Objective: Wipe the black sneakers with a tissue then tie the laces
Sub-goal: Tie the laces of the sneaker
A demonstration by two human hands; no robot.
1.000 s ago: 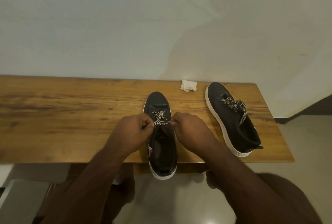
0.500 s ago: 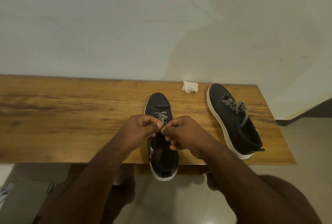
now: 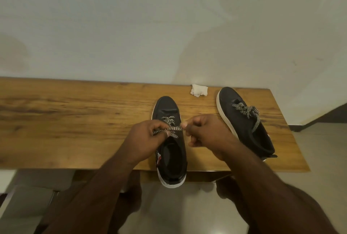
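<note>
A black sneaker with a white sole lies in the middle of the wooden table, its heel hanging over the near edge. Its black-and-white lace is stretched above the tongue. My left hand pinches one part of the lace and my right hand pinches the other end, thumbs close together. A second black sneaker lies to the right with its lace in a knot. A crumpled white tissue sits near the wall between the two toes.
The table stands against a pale wall. Its right end lies just beyond the second sneaker, with tiled floor past it. My knees show below the near edge.
My hands first came together from either side of the shoe over the tongue. Now they have lifted slightly, and a stretch of lace shows between them.
</note>
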